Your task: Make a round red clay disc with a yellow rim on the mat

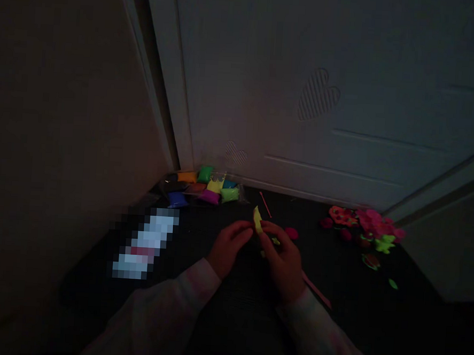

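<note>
Cloth sleeves (165, 307); right hand (286, 261) grips curved yellow piece (257, 219); left hand (228, 247) curled, grip unclear.

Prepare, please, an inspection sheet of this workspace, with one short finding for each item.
Surface: dark table, dimly lit; fine marks or dirt cannot be judged.
Job's things: yellow piece held above the table; small yellow bits and a round pink piece nearby.
Clutter: coloured packets grouped at the far left; bright pixelated object at left, unreadable; flower-like pieces at right; two pink sticks lying apart.
Hands: right hand pinches the yellow piece; left hand close beside it, contact unclear.
Cables: nothing seen.
Surroundings: pale panel with heart reliefs behind; brownish wall at left.
</note>
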`<state>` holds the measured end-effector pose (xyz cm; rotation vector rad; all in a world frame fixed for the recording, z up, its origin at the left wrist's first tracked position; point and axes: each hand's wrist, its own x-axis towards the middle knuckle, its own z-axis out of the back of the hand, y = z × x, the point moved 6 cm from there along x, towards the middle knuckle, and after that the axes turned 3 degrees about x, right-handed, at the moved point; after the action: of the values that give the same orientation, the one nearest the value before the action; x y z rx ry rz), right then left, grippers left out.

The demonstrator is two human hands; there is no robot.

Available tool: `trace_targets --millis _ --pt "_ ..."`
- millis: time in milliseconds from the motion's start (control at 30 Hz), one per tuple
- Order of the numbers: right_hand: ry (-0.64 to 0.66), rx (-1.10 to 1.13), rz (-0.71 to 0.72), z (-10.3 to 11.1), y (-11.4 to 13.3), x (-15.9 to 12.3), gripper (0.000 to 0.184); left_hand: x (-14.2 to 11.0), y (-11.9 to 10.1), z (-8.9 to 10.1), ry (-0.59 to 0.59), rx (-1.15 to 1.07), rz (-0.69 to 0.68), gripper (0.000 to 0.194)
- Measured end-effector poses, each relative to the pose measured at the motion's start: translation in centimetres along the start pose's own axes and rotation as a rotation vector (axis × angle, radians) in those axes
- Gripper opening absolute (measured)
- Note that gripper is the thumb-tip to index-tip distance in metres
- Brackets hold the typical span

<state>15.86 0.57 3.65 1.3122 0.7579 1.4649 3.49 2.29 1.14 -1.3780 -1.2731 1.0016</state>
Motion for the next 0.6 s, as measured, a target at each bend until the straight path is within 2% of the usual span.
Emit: trace_targets --millis 267,433,600 --pt "0.055 -0.064 0.030 -0.4 0.7 -0.3 0.012 0.2 -0.2 0.2 -0.062 -0.071 0.069 0.020" --pt "0.062 -0.068 0.046 -0.4 0.9 -0.4 0.009 0.2 -0.4 0.2 -0.053 -0.095 0.074 0.018" --pt "0.059 -0.089 0.059 -0.3 1.1 -0.4 0.009 0.5 0.6 0.2 -0.027 -0.196 0.098 0.020"
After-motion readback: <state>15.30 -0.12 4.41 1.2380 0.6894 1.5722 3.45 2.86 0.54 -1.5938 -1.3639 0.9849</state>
